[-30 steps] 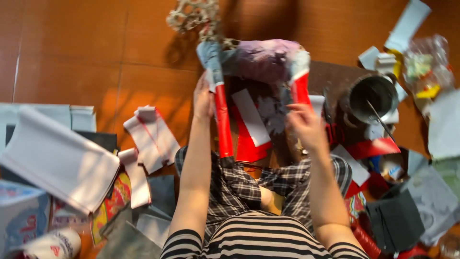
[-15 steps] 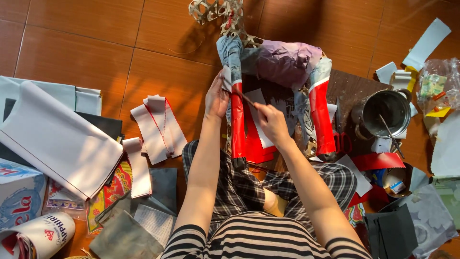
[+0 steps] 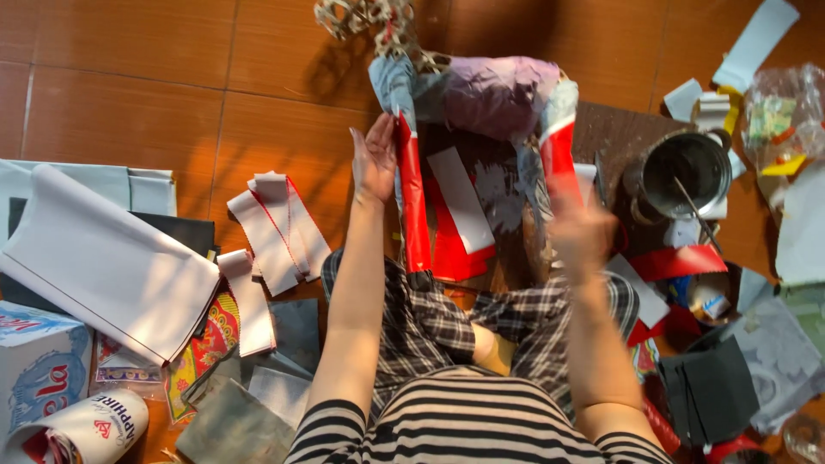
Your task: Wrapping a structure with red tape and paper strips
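Note:
A paper figure (image 3: 494, 94) lies on the floor in front of my knees, with a purple-grey body and two legs wrapped grey above and red below. My left hand (image 3: 375, 163) rests flat against its left red leg (image 3: 412, 215), fingers stretched out. A white paper strip (image 3: 461, 199) lies on red paper between the two legs. My right hand (image 3: 584, 232) hovers just below the right red leg (image 3: 559, 150). It is blurred by motion, and I cannot tell whether it holds anything.
A metal pot (image 3: 683, 176) with a stick in it stands at the right, among paper scraps and black sheets (image 3: 713, 387). White strips (image 3: 275, 228), a large white folded sheet (image 3: 94, 258), a blue-and-white box (image 3: 39, 361) and printed papers lie at the left.
My right hand has left the white strip in the middle and swung right, towards the right leg. My left hand stays on the left red leg. The view has shifted slightly.

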